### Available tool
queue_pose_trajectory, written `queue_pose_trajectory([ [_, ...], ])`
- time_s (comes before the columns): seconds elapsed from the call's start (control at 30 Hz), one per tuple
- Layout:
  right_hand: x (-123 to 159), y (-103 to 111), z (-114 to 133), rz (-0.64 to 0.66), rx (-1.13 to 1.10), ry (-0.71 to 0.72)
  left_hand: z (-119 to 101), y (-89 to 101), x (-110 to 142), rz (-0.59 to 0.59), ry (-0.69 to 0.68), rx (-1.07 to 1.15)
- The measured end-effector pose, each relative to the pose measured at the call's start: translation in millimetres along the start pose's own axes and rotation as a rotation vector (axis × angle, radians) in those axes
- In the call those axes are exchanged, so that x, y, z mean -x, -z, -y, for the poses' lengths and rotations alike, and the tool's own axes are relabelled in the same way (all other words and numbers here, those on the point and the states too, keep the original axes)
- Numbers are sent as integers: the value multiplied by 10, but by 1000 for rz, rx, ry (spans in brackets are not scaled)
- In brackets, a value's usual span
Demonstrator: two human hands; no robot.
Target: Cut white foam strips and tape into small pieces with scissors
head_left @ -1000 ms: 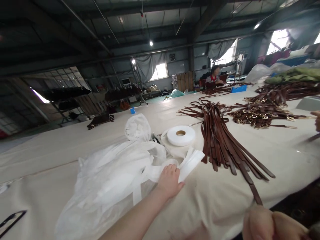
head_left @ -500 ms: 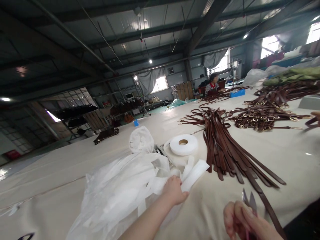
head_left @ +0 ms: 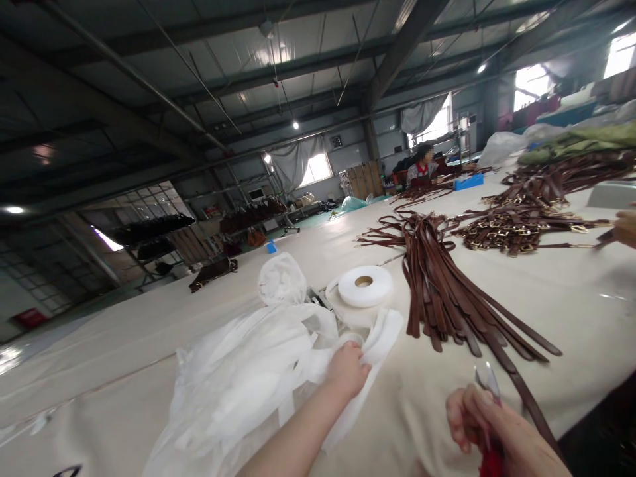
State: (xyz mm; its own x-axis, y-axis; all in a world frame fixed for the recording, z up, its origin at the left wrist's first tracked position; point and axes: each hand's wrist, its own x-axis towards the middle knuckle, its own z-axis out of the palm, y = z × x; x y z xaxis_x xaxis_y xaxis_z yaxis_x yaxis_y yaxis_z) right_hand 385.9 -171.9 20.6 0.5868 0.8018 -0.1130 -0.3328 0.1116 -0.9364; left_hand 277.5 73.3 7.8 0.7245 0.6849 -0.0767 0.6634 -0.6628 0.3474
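Observation:
My left hand (head_left: 350, 370) is closed over a white strip (head_left: 382, 334), with its fingers curled and partly hidden on the far side. The strip bends past the hand and runs down beside the wrist. My right hand (head_left: 489, 424) grips a pair of scissors (head_left: 487, 381), blades pointing up and away, a red handle showing below the palm. A crumpled clear plastic bag (head_left: 233, 371) lies left of my left hand. Beyond that hand a roll of white tape (head_left: 365, 287) rests flat. A bundle of brown leather straps (head_left: 437, 285) is spread out past my right hand.
More brown straps with gold-coloured clasps (head_left: 517, 232) are heaped at the right. A blue block (head_left: 468, 181) sits farther back, near a seated person (head_left: 421, 171). Another person's hand (head_left: 626, 228) shows at the right edge. A dark strapped item (head_left: 213, 273) lies at the left.
The white strip's free end has drawn back toward my left hand, and a length now lies down beside the wrist. The scissor blades have come closer together.

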Motion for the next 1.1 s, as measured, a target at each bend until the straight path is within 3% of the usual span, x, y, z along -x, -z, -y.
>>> queue_pose_trajectory([
  [0.27,-47,-53,-75,-46,-76,9,20,97,-28,-45,7,93],
  [0.43,-254,-61,-302,-72,-44,-42,148,268,-127,18,67,236],
  [0.63,-555,-306,-516,-114,112,-193,272,291,-229,105,106,355],
  [0.83,-628,-531,-498,-29,187,-213,281,267,-259,92,92,374],
  [1.1,-653,-559,-472,-74,183,-155,204,465,-171,101,69,493],
])
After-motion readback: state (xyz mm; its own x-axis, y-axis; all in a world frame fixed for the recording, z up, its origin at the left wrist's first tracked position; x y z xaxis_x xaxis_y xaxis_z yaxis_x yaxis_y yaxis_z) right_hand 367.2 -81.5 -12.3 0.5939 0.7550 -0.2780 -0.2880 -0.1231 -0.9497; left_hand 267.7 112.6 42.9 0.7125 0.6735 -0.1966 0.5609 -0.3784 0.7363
